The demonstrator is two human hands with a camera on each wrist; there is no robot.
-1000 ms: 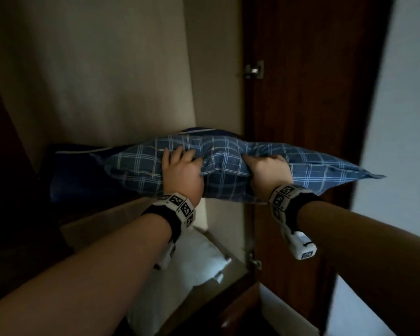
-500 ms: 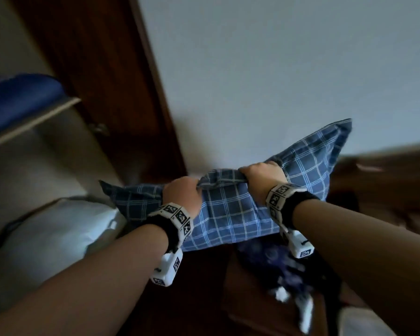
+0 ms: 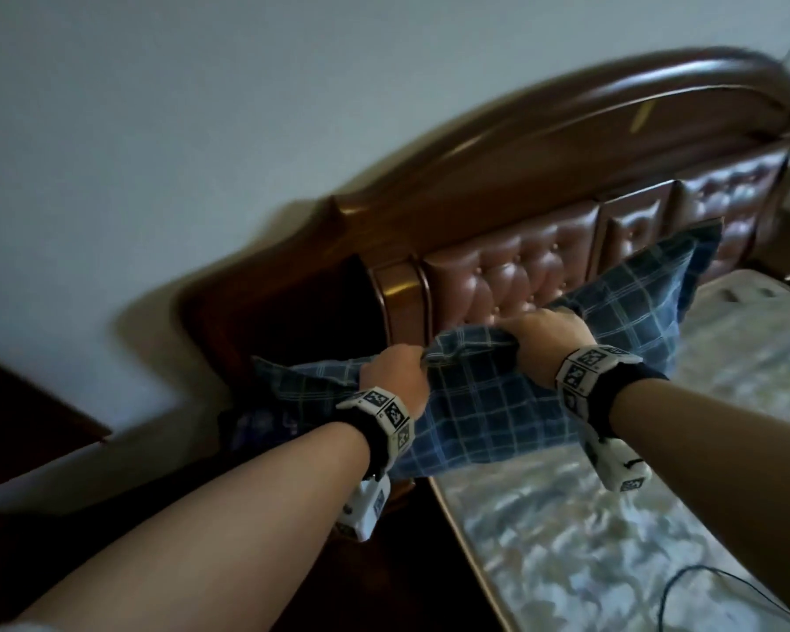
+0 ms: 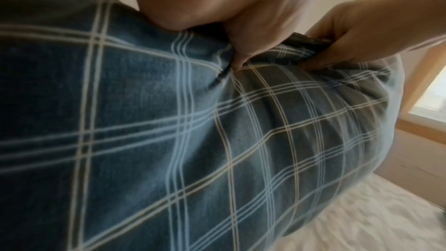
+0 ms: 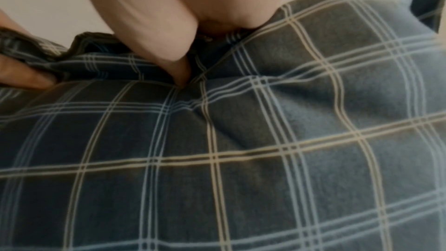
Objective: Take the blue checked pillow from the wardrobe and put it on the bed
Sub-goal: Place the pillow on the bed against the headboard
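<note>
Blue checked cloth is bunched in both fists: the left hand (image 3: pixel 395 380) has its grip closed on the pillow (image 3: pixel 498 403) along the gathered top edge, and the right hand (image 3: pixel 553 342) grips the same edge a little further along, thumbs dug into the fabric in both wrist views. The pillow hangs in the air, its left end over the dark wooden frame beside the bed (image 3: pixel 612 517), its right corner raised in front of the padded headboard (image 3: pixel 543 266) above the mattress's head end. By my reading the carry is nearly over and the placing step is at hand; the next move calls for swinging it right, clear of the bed's edge, lowering it flat near the headboard, then letting go.
</note>
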